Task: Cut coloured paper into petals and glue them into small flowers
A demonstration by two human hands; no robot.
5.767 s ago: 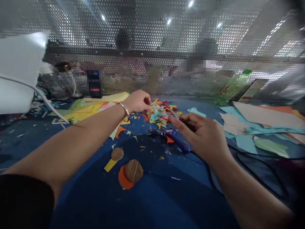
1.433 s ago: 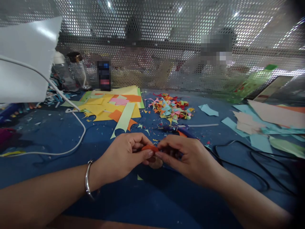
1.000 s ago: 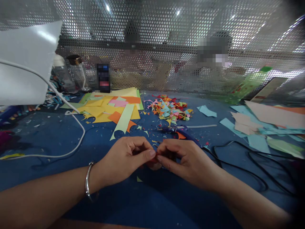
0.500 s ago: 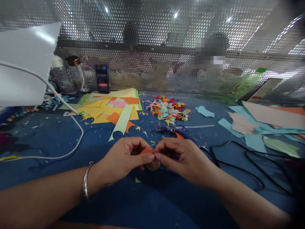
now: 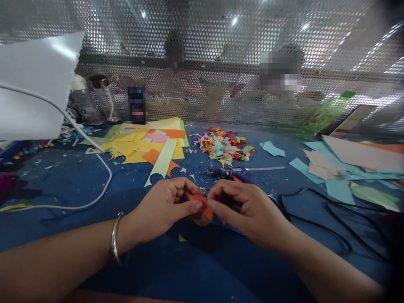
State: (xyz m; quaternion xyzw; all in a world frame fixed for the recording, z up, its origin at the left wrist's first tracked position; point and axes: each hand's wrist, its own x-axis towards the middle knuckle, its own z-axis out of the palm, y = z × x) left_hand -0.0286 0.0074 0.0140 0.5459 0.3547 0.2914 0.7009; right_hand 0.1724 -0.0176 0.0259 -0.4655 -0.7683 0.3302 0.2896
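Note:
A small rounded orange paper piece (image 5: 206,212) is pinched between both hands above the blue table (image 5: 202,269). My left hand (image 5: 172,206) grips its left side, thumb on top. From the other side, my right hand (image 5: 241,210) has thumb and forefinger closed at its edge. A brownish rounded part shows just under the orange paper; what it is I cannot make out. Just beyond my right hand lies a dark blue tool (image 5: 232,172), partly hidden, with a pale strip (image 5: 265,168) beside it. A tiny green scrap (image 5: 182,238) rests below my hands.
Yellow paper sheets (image 5: 135,155) and a heap of colourful scraps (image 5: 225,145) lie behind my hands. Black cable (image 5: 334,227) loops at right near blue paper (image 5: 339,189); white cable (image 5: 104,189) runs at left. Bottles (image 5: 102,99) and a phone (image 5: 137,105) stand before a perforated metal panel (image 5: 208,92).
The orange paper has tilted, so more of its face shows between my fingers. My hands have stayed in almost the same place.

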